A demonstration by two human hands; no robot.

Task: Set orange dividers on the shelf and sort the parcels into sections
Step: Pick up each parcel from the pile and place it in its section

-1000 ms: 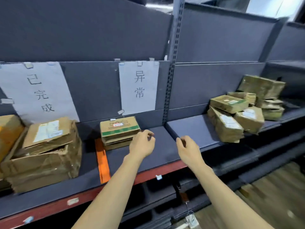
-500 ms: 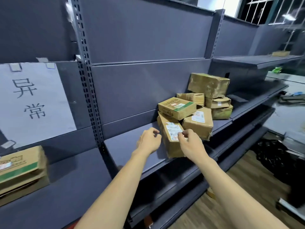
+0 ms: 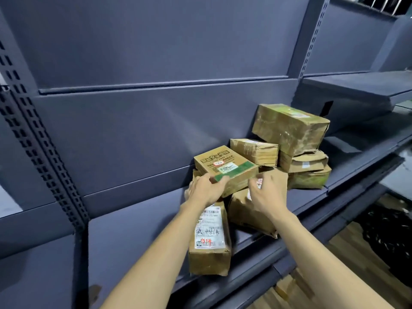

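Both hands have closed in on the green-banded parcel at frame centre: left hand grips its near-left corner, right hand (fingers loosely spread, holding nothing) beside its right end.

Parcel stockroom, long grey metal shelving on slotted uprights, taped brown cardboard parcels piled up, labelled

Brown cardboard parcels heaped on the grey shelf. Up top at the front, a flat green-striped parcel, tilted, resting on the ones below. Under it a long labelled parcel runs to the shelf edge, white label up. Beside that, a crumpled parcel. Behind, a big parcel crowns the stack against the back panel.
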